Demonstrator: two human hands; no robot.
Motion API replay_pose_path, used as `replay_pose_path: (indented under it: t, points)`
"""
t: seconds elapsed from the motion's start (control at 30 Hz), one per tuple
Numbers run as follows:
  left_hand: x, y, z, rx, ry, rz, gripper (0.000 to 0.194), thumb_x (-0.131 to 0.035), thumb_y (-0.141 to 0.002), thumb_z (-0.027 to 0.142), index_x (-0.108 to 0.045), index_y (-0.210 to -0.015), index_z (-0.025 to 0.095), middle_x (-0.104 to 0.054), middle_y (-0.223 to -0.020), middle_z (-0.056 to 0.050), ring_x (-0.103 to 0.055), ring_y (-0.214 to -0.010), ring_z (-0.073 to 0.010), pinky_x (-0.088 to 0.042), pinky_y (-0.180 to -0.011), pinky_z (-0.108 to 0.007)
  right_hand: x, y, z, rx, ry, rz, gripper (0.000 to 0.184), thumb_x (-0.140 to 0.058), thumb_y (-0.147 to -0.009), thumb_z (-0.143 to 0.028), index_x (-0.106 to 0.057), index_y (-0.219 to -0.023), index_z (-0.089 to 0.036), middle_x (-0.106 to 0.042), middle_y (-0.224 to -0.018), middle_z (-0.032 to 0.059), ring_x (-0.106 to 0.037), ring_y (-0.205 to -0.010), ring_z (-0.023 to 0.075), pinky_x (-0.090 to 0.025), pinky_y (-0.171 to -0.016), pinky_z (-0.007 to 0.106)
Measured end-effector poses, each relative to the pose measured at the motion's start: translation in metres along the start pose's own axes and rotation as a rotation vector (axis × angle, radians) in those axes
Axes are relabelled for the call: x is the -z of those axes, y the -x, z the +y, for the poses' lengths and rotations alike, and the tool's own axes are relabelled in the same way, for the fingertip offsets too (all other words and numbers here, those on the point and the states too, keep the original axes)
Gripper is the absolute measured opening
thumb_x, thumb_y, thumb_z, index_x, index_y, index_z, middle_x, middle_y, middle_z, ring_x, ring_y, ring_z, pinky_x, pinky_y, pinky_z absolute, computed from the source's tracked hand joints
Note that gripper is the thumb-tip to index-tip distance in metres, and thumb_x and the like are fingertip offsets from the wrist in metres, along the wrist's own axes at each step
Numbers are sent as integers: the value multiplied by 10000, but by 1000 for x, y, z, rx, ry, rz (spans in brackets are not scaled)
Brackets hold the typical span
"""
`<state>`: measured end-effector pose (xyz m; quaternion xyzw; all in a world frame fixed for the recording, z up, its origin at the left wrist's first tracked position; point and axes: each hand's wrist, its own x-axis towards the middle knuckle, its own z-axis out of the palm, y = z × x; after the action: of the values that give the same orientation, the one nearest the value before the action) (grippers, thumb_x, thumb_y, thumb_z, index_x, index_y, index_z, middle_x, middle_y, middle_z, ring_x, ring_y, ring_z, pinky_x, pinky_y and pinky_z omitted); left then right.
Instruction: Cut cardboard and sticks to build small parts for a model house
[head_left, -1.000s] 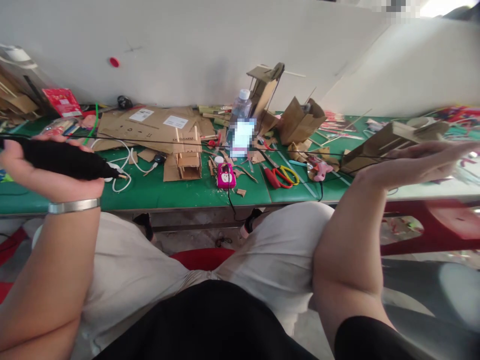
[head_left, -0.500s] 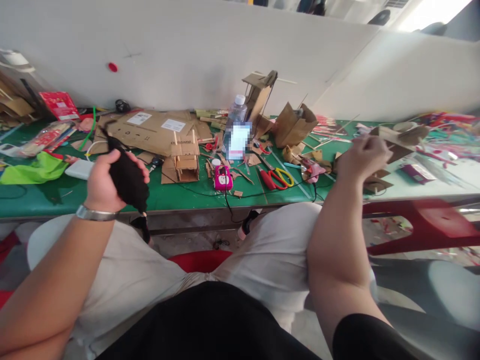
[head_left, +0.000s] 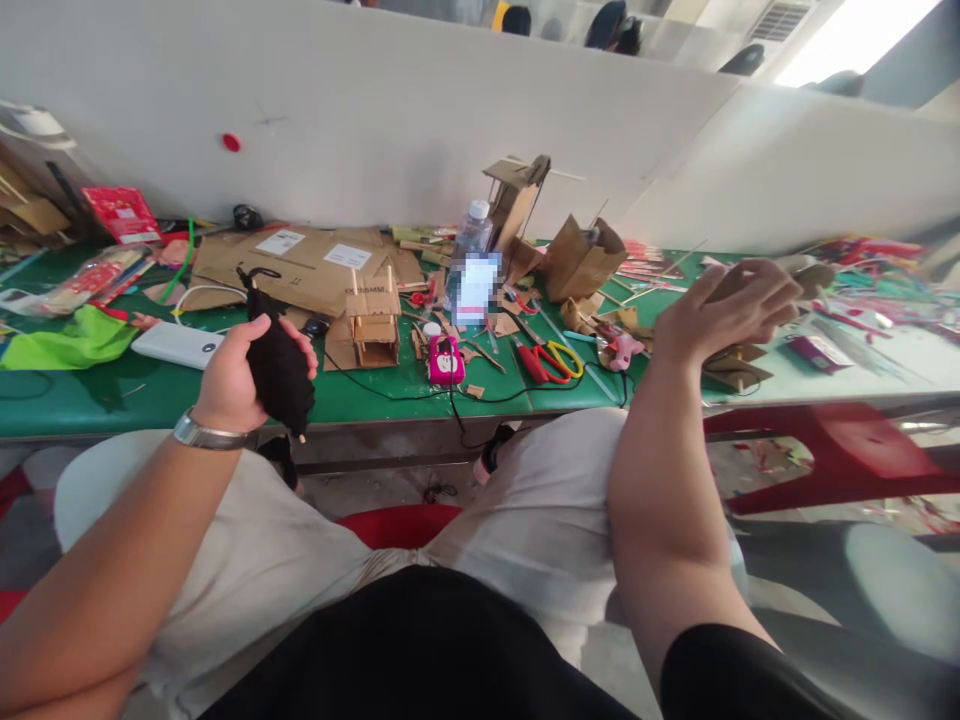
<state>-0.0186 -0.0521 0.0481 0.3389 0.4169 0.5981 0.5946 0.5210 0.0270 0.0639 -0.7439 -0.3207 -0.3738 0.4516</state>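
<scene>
My left hand (head_left: 229,385) is wrapped round a bundle of black yarn (head_left: 277,375) wound on a thin wooden stick, whose tip pokes out below. It hovers at the table's front edge. A black strand runs slack from near the bundle across the green table towards the right. My right hand (head_left: 724,310) is raised over the right part of the table, fingers arched and apart. Just behind it is a brown cardboard structure (head_left: 739,365), partly hidden by the hand; whether they touch I cannot tell.
Nearby on the table (head_left: 360,400) are a small cardboard-and-stick tower (head_left: 375,325), a pink box (head_left: 446,360), red and yellow-handled scissors (head_left: 551,362), a pink glue gun (head_left: 621,350), a plastic bottle (head_left: 472,235) and a white power bank (head_left: 178,343). A red stool (head_left: 840,445) stands at right.
My left hand has come inward from the far left with the black yarn, now tilted more upright. The strand, taut before, hangs slack. My right hand went from flat to closed, then spread its fingers.
</scene>
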Motion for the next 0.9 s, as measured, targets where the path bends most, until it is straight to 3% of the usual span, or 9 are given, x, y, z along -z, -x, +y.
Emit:
replay_pose_path:
  t: [0.07, 0.1, 0.2, 0.27, 0.33, 0.4, 0.5, 0.7, 0.9]
  points:
    - [-1, 0, 0, 0, 10, 20, 232, -608, -827, 375, -671, -797, 153, -695, -708, -58, -681, -582, -207, -564, -498, -293, -1, 0, -1, 12, -2, -66, 302, -412, -1073, -352, -625, -1162, -157, -623, -1239, 192, -555, -1211, 358, -403, -969, 546]
    - [-2, 0, -1, 3, 11, 22, 235, -611, -827, 378, -672, -797, 153, -694, -705, -57, -680, -580, -208, -563, -496, -293, -3, 2, -3, 24, 11, -165, 317, -372, -1083, -315, -629, -1163, -148, -638, -1234, 196, -569, -1202, 343, -416, -976, 527]
    - [-3, 2, -6, 9, -2, -14, 235, -641, -817, 379, -682, -802, 148, -702, -711, -62, -686, -594, -213, -568, -510, -296, -10, 16, -9, 161, 116, -775, 362, -321, -1091, -233, -613, -1273, -122, -683, -1250, 205, -623, -1137, 280, -457, -980, 430]
    - [-3, 2, -10, 20, -12, -54, 237, -659, -811, 378, -688, -811, 142, -710, -723, -69, -695, -610, -216, -577, -530, -300, -18, 34, -13, 278, 187, -1202, 322, -499, -1046, -260, -628, -1319, -146, -718, -1247, 183, -656, -1098, 269, -486, -946, 377]
    - [-2, 3, -13, 28, -18, -82, 241, -666, -813, 382, -689, -822, 142, -716, -731, -72, -697, -613, -218, -578, -540, -301, -25, 52, -15, 324, 219, -1373, 475, -748, -894, -259, -644, -1344, -150, -753, -1192, 169, -692, -1029, 280, -518, -895, 352]
    - [-2, 4, -15, 33, -27, -90, 244, -663, -822, 388, -684, -828, 145, -718, -729, -72, -694, -603, -217, -574, -535, -301, -32, 67, -17, 356, 247, -1448, 723, -801, -825, -222, -545, -1497, -142, -754, -1206, 192, -713, -1016, 303, -541, -877, 364]
    - [-3, 5, -16, 28, -43, -86, 241, -655, -830, 382, -680, -832, 143, -721, -727, -74, -689, -595, -213, -571, -530, -298, -37, 77, -21, 407, 267, -1498, 848, -765, -819, -173, -439, -1602, -155, -726, -1297, 210, -720, -1083, 318, -552, -920, 378]
    - [-5, 5, -15, 40, -44, -106, 237, -671, -806, 370, -681, -830, 135, -720, -721, -82, -686, -591, -212, -577, -524, -300, -38, 77, -25, 458, 266, -1530, 729, -754, -802, -166, -585, -1511, -164, -723, -1344, 181, -711, -1162, 312, -540, -993, 363]
    - [-3, 5, -12, 37, -29, -97, 236, -673, -806, 363, -684, -831, 129, -718, -726, -83, -694, -602, -216, -580, -531, -300, -34, 60, -18, 373, 243, -1465, 657, -744, -869, -354, -623, -1476, -133, -754, -1275, 169, -736, -1100, 285, -556, -949, 334]
